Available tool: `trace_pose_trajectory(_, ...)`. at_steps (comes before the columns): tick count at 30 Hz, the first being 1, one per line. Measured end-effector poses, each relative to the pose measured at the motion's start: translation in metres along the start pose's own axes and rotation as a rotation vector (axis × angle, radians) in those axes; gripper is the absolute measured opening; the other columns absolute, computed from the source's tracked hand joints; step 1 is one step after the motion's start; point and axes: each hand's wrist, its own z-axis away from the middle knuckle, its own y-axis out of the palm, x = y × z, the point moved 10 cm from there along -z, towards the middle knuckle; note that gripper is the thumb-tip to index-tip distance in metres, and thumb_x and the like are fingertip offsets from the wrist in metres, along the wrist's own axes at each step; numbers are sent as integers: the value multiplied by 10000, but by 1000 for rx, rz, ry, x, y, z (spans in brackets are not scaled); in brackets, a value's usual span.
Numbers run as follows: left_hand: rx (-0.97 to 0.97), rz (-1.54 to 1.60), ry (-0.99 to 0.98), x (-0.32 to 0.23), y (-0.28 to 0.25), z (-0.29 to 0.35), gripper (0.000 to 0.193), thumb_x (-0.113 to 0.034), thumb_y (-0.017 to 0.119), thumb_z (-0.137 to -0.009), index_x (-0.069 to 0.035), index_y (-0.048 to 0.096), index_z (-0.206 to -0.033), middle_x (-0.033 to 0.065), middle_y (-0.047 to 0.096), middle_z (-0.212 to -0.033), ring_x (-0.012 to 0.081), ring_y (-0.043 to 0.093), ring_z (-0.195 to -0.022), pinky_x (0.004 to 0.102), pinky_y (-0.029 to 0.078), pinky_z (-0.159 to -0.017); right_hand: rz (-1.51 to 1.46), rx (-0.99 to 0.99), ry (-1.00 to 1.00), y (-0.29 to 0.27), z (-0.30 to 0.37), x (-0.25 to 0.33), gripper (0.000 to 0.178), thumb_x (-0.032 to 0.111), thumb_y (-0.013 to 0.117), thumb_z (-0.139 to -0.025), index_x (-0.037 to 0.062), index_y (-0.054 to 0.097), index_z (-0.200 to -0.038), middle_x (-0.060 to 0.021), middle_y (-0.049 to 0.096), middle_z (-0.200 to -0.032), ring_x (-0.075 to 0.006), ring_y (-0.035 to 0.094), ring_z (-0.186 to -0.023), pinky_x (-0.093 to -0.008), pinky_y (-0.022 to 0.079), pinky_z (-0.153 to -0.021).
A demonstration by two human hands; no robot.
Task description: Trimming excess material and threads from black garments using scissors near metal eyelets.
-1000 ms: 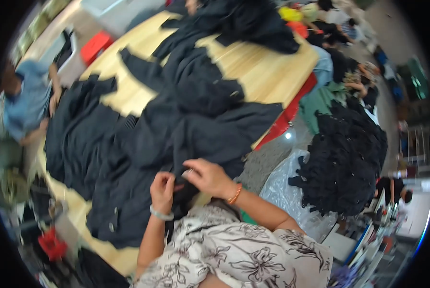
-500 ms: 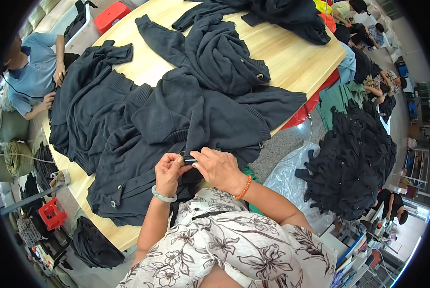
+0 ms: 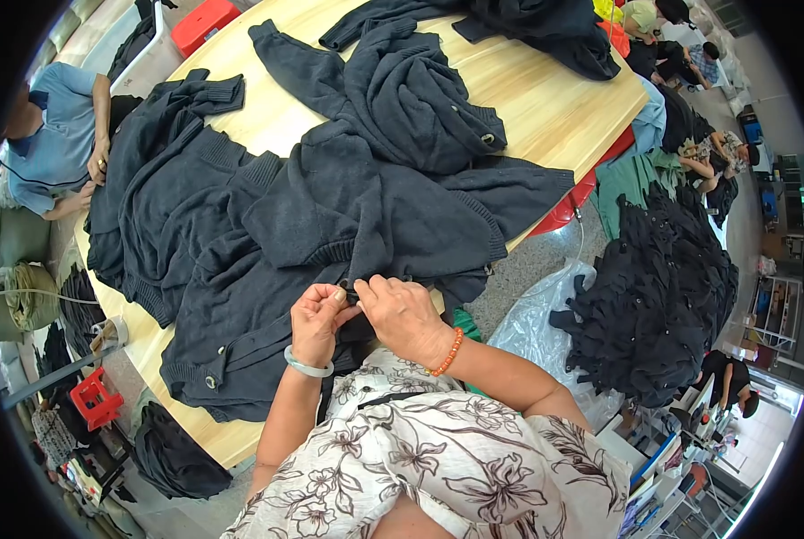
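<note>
Close in front of me, both hands meet at the near edge of a dark charcoal knit cardigan. My left hand, with a pale bangle at its wrist, pinches the knit by a small button. Curled against it from the right is my right hand, wearing an orange beaded bracelet. Its fingertips are closed, and what they hold is hidden. More buttons show along the cardigan's ribbed band at lower left. A second dark knit cardigan overlaps it just beyond my hands.
The light wooden table carries more dark knits at its far side. A co-worker in blue handles cloth at the left edge. A heap of dark garments lies right, beside clear plastic sheeting. A red stool stands lower left.
The dark, shiny small item seen between my fingertips is now hidden. My right fingers have shifted slightly and closed nearer the left ones. The co-worker's hands have moved slightly.
</note>
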Motion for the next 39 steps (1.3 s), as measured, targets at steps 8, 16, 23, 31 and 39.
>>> trace_pose_trajectory(8,-11,-27,-2,1,3,-2,67,-58,610,-935,-12,576,-900,22,595,-801,91,601,-708,334,597,-789,9,-29,-30,0,0,-3,232,106,619,-809,30,568,-1023,-69,541,-806,-221,609,-720,-347,504,-606)
trace_pose_trajectory(16,27,140,0,-9,3,-3,133,-145,552,-982,-25,558,-924,203,667,-1075,184,672,-848,359,587,-819,-567,-229,380,-17,14,-74,381,263,802,-761,42,590,-988,-40,599,-788,-123,523,-551,-258,443,-548)
trace_pose_trajectory(23,24,111,154,-31,25,6,176,-197,500,-1012,-31,546,-979,229,651,-1121,233,682,-928,343,580,-818,-767,-327,208,-23,15,-57,562,163,834,-723,25,578,-1205,-31,559,-946,-86,529,-742,-219,446,-606)
trace_pose_trajectory(31,24,-106,558,-57,49,34,241,-132,499,-1008,-22,452,-1217,188,622,-1164,193,654,-945,301,552,-832,-1015,-181,289,-13,6,-54,319,138,754,-801,19,585,-1044,-21,576,-840,-69,511,-633,-228,426,-561)
trace_pose_trajectory(39,86,-394,561,-33,38,30,83,-6,583,-925,14,573,-1006,72,546,-1078,111,548,-943,229,450,-826,-1085,-114,347,2,7,-63,201,168,766,-837,17,643,-785,77,538,-642,23,389,-560,-176,302,-475)
